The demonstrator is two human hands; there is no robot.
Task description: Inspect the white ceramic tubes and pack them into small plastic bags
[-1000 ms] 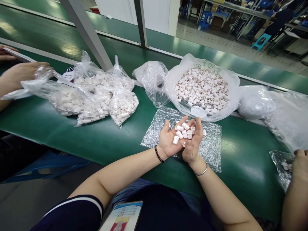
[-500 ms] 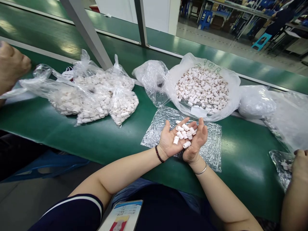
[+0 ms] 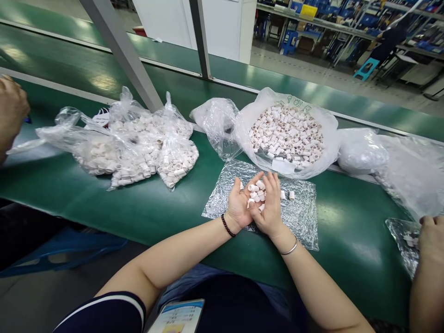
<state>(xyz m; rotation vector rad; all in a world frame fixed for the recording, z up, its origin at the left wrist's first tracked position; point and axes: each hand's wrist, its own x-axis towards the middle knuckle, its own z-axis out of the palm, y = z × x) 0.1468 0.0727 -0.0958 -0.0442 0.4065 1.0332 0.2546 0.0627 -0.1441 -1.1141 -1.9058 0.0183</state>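
Head view: left hand point(image 3: 238, 209) cupped white sleeves point(image 3: 256, 195) palm up, thumb apart, other fingers partly hidden; right hand point(image 3: 271, 210) screened them, fingers pressed together, pinch unclear. Close, level palms likely best stopped rollaways. Crinkled clear sheet point(image 3: 298, 224) lay underneath on green table point(image 3: 163, 208); beyond, teal stool point(image 3: 370, 62) on pale floor point(image 3: 265, 61).

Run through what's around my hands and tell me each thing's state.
Left hand, palm up, cupping white pieces
Right hand, fingers extended beside those pieces
Large plastic bag, open, holding many more
Clear bags at left, filled with white pieces
Silvery sheet, spread flat, wrinkled, loose pieces on it
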